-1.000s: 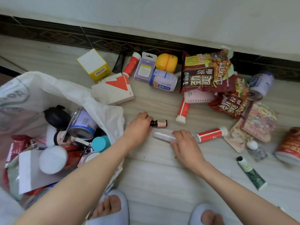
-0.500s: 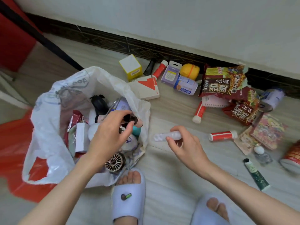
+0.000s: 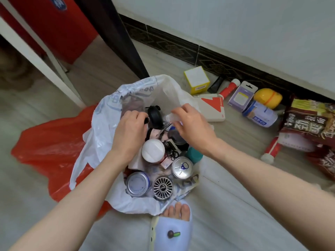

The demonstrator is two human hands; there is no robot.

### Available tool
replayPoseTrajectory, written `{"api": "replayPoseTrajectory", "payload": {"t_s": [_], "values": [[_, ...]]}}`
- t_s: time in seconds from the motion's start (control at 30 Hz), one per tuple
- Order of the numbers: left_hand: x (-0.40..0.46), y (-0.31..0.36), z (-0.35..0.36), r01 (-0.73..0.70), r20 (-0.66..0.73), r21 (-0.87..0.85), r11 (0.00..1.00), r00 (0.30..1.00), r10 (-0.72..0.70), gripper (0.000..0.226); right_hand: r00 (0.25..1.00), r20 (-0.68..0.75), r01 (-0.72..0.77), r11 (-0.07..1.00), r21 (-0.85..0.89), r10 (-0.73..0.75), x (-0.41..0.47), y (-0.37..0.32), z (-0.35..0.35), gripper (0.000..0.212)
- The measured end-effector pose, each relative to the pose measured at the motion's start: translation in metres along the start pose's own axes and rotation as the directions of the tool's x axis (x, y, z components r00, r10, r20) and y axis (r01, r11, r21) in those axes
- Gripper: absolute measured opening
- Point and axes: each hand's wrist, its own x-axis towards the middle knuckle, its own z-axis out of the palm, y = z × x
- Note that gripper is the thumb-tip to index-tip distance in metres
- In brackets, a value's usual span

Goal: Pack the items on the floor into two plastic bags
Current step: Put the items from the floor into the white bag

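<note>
I see the white plastic bag (image 3: 101,142) open on the floor (image 3: 235,205), already crowded with cans and jars. Both hands hang over its mouth. My right hand (image 3: 192,127) pinches a clear small bottle (image 3: 171,117), long axis pointing left toward the bag's middle, directly above the opening. My left hand (image 3: 130,131) curls around a dark-capped little bottle (image 3: 146,120); I judge both only need lowering.
</note>
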Motion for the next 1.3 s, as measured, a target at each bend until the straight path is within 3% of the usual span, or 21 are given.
{"api": "replayPoseTrajectory", "payload": {"t_s": [0.17, 0.4, 0.53, 0.63, 0.8, 0.93, 1.1, 1.2, 1.3], "values": [[0.014, -0.006, 0.016, -0.015, 0.088, 0.187, 0.982, 0.996, -0.002, 0.012, 0.996, 0.079, 0.037, 0.996, -0.081, -0.030, 0.021, 0.006, 0.032, 0.028], [0.009, -0.003, 0.024, -0.087, 0.185, 0.010, 0.996, 0.979, 0.084, 0.025, 0.977, 0.150, 0.177, 0.971, -0.162, -0.153, 0.014, 0.012, 0.034, 0.028], [-0.002, 0.005, 0.022, -0.136, 0.271, -0.037, 0.990, 0.952, 0.141, 0.044, 0.966, 0.158, 0.226, 0.965, -0.130, -0.205, -0.010, 0.020, 0.021, 0.030], [-0.011, 0.020, 0.022, -0.196, 0.216, -0.121, 0.973, 0.952, 0.219, 0.041, 0.969, 0.175, 0.203, 0.967, -0.157, -0.175, -0.036, 0.033, 0.001, 0.035], [-0.021, 0.083, 0.024, -0.325, 0.098, -0.277, 0.904, 0.926, 0.363, 0.039, 0.986, 0.153, 0.102, 0.955, -0.280, -0.061, -0.101, 0.090, -0.038, 0.043], [-0.033, 0.144, 0.051, -0.410, 0.185, -0.339, 0.847, 0.854, 0.487, 0.044, 0.985, 0.040, -0.153, 0.951, -0.269, 0.170, -0.181, 0.146, -0.051, 0.049], [-0.023, 0.213, 0.092, -0.443, 0.293, -0.392, 0.806, 0.770, 0.566, 0.050, 0.894, -0.110, -0.447, 0.862, -0.239, 0.433, -0.268, 0.204, -0.048, 0.039], [0.004, 0.256, 0.116, -0.562, 0.298, -0.336, 0.756, 0.698, 0.651, 0.048, 0.871, -0.094, -0.490, 0.839, -0.238, 0.482, -0.288, 0.233, -0.041, 0.047], [0.014, 0.288, 0.140, -0.566, 0.322, -0.307, 0.765, 0.695, 0.643, 0.056, 0.865, -0.106, -0.501, 0.826, -0.258, 0.491, -0.292, 0.255, -0.030, 0.050]]}}
